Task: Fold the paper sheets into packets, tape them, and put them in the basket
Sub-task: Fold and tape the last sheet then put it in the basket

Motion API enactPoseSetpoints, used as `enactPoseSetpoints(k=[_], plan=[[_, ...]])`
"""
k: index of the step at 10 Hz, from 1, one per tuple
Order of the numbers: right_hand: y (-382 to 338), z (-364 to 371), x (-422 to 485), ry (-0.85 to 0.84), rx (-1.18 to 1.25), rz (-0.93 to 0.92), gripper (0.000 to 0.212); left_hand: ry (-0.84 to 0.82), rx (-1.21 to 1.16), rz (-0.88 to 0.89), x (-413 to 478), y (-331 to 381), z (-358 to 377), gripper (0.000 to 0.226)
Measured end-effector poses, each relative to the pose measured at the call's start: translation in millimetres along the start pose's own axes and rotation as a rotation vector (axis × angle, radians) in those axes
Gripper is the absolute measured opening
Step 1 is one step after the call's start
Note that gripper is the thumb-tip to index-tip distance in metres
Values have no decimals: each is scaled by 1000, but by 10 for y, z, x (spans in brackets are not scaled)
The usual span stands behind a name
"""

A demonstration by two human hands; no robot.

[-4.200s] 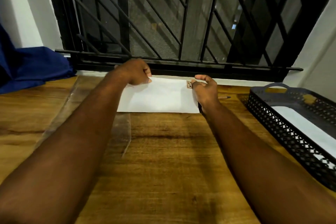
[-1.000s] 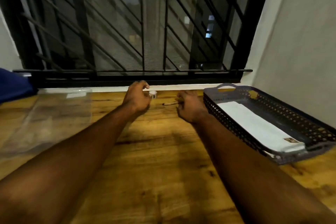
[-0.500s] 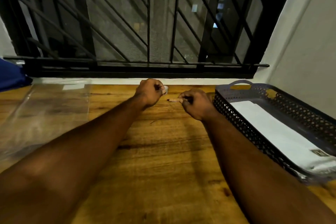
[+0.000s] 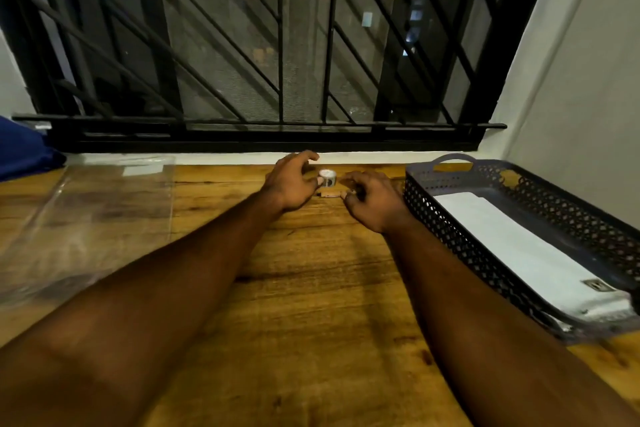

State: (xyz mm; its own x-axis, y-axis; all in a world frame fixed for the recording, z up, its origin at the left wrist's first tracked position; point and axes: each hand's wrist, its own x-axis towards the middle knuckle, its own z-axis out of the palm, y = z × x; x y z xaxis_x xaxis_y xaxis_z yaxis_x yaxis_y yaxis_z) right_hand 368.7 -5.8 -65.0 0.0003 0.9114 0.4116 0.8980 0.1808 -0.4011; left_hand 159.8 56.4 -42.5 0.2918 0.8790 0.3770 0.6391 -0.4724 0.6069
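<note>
Lying now in the basket [image 4: 453, 236] to the right of the right hand [image 4: 374, 201] is the folded, taped packet [image 4: 526, 253], which a few seconds ago was being pressed flat under both hands at the table's far edge. That packet looks finished, so the next one can begin.

Both hands have moved to a small tape roll [image 4: 327, 177] standing between them. The left hand [image 4: 291, 184] curls loosely around the roll's left side, fingers spread and arched over it, thumb apparently touching it. The right hand is bent, fingertips seeming to pinch a short brown strip [image 4: 329, 194] lying just in front of the roll; the grip itself is too small to confirm.

Left of the left hand lies a clear plastic sleeve [image 4: 86, 218].

The small printed patch [image 4: 596, 284] on the packet cannot be read, and no other writing is legible.
</note>
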Motion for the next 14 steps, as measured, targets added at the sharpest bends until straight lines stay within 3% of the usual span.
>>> enactPoseSetpoints(k=[1,4,6,7,9,12,14], plan=[[-102,-91,-46,1,-54,4,45,34,95,-77,-130,-65,-215,45],[-789,22,-115,-15,-201,-335,24,-27,549,-292,-761,-623,-1183,69],[-1388,374,-235,11,94,-274,18,-127,577,-394,-1240,-998,-1481,84],[-1508,497,-289,-49,46,-300,21,-138,547,-402,-1428,-1027,-1529,90],[-1562,523,-325,-48,138,-156,25,-205,575,-331,-1802,-1054,-1690,90],[-1641,539,-366,-104,99,-157,32,-218,508,-335,-1961,-981,-1836,87],[-1654,489,-216,-105,79,-233,17,-100,791,-123,-1710,-838,-1903,80]])
